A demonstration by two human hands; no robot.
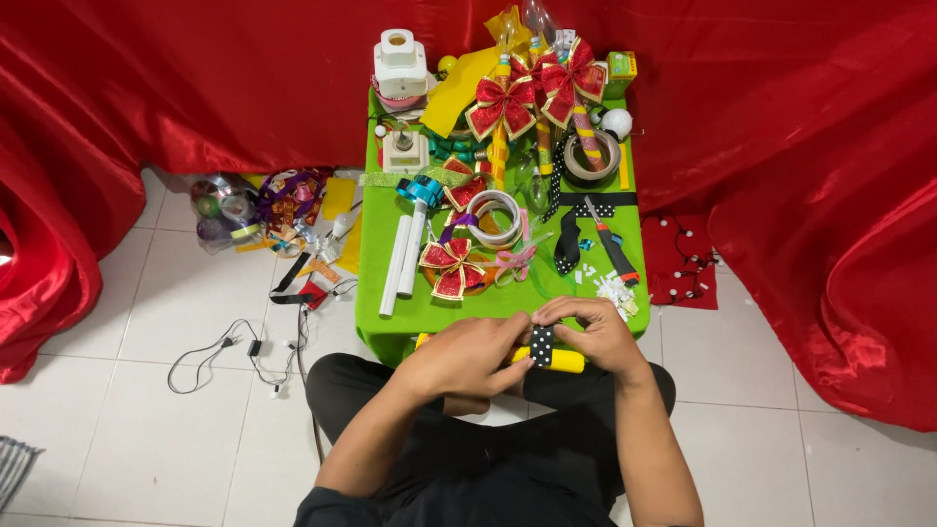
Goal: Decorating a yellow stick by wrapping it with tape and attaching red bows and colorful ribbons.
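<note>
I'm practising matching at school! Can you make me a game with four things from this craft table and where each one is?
Things:
1. yellow stick
2. white tubes
3. black cable
4. pliers

Places:
A. on the floor tiles, left of the table
B. right side of the green table
C. held in both hands, polka-dot ribbon around it
D. left side of the green table

Pairs: 1-C, 2-D, 3-A, 4-B

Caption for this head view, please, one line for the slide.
Both hands, left hand and right hand, hold a yellow stick wrapped with black dotted ribbon at a cluttered green table.
</note>
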